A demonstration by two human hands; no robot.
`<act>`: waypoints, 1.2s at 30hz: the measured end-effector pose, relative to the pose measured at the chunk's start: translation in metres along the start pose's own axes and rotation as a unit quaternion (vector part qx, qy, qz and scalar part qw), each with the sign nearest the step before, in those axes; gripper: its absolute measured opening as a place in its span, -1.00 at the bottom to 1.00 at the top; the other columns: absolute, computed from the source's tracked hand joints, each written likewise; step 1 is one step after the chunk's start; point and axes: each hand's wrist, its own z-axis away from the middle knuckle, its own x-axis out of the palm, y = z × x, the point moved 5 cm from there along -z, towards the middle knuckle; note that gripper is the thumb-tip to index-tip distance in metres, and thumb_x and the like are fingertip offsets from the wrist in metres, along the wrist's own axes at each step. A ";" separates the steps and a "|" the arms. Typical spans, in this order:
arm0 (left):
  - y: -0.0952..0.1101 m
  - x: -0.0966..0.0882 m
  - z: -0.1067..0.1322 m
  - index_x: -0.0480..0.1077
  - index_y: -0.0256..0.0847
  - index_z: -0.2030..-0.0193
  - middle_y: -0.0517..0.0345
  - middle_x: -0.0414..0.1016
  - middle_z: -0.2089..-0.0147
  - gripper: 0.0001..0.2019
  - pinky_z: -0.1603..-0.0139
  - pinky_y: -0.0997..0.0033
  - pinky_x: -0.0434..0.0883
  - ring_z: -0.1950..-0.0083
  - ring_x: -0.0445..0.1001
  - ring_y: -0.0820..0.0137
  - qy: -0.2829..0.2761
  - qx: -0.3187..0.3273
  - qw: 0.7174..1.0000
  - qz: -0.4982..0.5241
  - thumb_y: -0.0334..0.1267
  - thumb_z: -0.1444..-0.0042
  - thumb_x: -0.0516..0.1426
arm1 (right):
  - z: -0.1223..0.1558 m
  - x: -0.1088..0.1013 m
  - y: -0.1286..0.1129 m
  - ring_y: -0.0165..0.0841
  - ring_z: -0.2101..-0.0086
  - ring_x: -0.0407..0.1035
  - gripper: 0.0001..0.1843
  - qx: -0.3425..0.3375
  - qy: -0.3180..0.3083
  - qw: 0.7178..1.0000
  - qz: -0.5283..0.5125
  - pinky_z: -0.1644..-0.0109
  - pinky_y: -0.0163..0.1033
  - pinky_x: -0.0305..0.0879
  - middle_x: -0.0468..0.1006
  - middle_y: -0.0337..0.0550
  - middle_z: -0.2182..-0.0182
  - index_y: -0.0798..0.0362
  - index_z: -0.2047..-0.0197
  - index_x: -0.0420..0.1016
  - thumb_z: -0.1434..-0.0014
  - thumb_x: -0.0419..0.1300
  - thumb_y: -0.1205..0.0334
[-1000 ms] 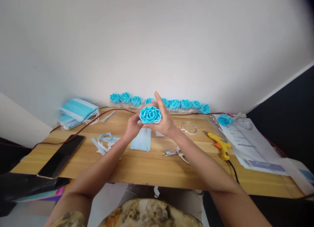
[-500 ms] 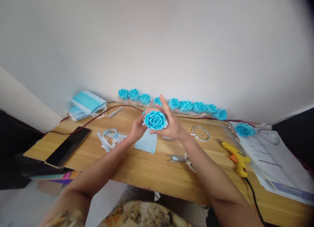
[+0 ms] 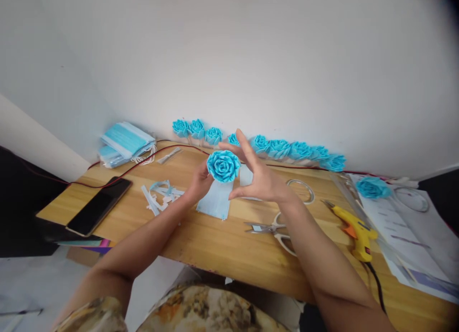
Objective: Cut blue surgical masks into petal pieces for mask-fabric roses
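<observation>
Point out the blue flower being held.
The flower in the left hand, front and centre; the other flowers line the wall, and one more sits far right.

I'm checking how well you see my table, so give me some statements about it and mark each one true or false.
1. The left hand holds a blue flower. True.
2. The right hand is clenched into a fist. False: it is open, beside the flower.
3. The scissors lie on the table. True.
4. The yellow glue gun lies left of the phone. False: it lies to the right.
</observation>
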 end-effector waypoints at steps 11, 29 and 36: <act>0.003 0.006 0.004 0.49 -0.18 0.37 0.12 0.54 0.39 -0.73 0.36 0.41 0.39 0.37 0.44 0.37 -0.055 0.003 0.998 -0.005 -0.03 -0.17 0.31 | 0.001 0.006 0.001 -0.02 -0.37 0.31 0.34 -0.035 0.037 0.998 0.033 -0.55 0.26 0.03 0.48 -0.02 -0.34 -0.24 -0.65 -0.38 -0.14 0.46 -0.20; -0.009 0.008 0.008 0.59 -0.20 0.25 0.10 0.62 0.31 -0.79 0.29 0.41 0.44 0.34 0.48 0.37 -0.050 -0.044 0.998 0.000 -0.10 -0.13 0.33 | 0.002 0.002 0.004 -0.02 -0.24 0.46 0.31 -0.033 0.075 0.996 0.027 -0.53 0.32 0.09 0.55 -0.07 -0.26 -0.27 -0.64 -0.29 -0.11 0.46 -0.25; -0.002 0.002 0.008 0.57 -0.19 0.16 0.07 0.58 0.22 -0.84 0.35 0.50 0.37 0.32 0.48 0.45 0.009 -0.060 0.998 0.027 -0.26 -0.27 0.15 | 0.008 -0.032 0.015 0.03 -0.22 0.48 0.37 -0.025 0.162 0.986 0.031 -0.34 0.26 0.40 0.52 0.03 -0.25 -0.27 -0.63 -0.37 -0.07 0.43 -0.37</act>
